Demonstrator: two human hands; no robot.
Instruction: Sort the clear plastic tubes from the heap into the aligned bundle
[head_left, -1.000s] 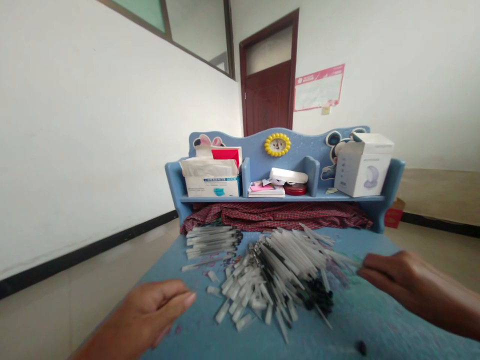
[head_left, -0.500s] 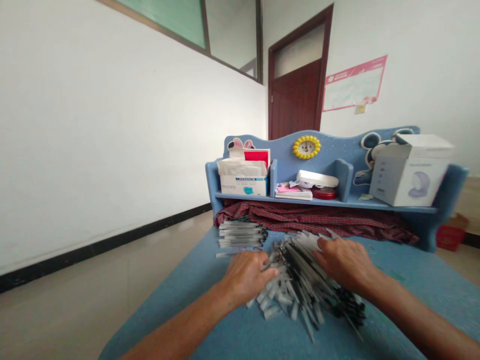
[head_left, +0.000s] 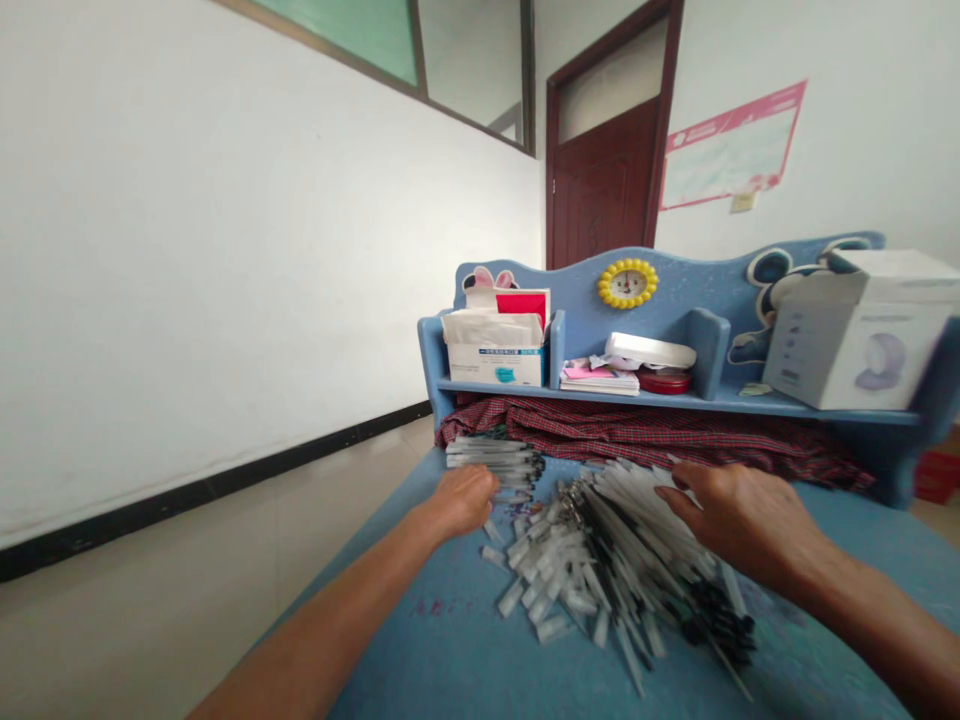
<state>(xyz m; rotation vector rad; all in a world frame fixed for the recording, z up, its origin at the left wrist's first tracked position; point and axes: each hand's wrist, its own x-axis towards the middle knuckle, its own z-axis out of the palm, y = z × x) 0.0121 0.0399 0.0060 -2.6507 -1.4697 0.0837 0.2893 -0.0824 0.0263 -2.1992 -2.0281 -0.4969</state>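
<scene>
My left hand (head_left: 466, 498) is closed at the near side of a stack of clear pens (head_left: 491, 455) with dark ends. Its fingers hide what they grip, if anything; part of one pen shows just right of them. My right hand (head_left: 739, 515) hovers at the right edge of a fanned-out heap of pen barrels (head_left: 637, 530), thumb and forefinger a little apart, with nothing seen held. Loose translucent pen caps (head_left: 544, 575) lie between the hands. Black pen pieces (head_left: 720, 610) are bunched at the heap's near right end.
The blue table (head_left: 420, 640) has a raised shelf (head_left: 517, 388) at the back, holding a mask box (head_left: 495, 362), papers (head_left: 600, 380), a red round tin (head_left: 664, 381) and a large white box (head_left: 855, 340). Plaid cloth (head_left: 637, 430) lies bunched under the shelf.
My left hand has moved left and away from the caps to the pen stack. My right hand has shifted right, off the barrels. The view has turned slightly.
</scene>
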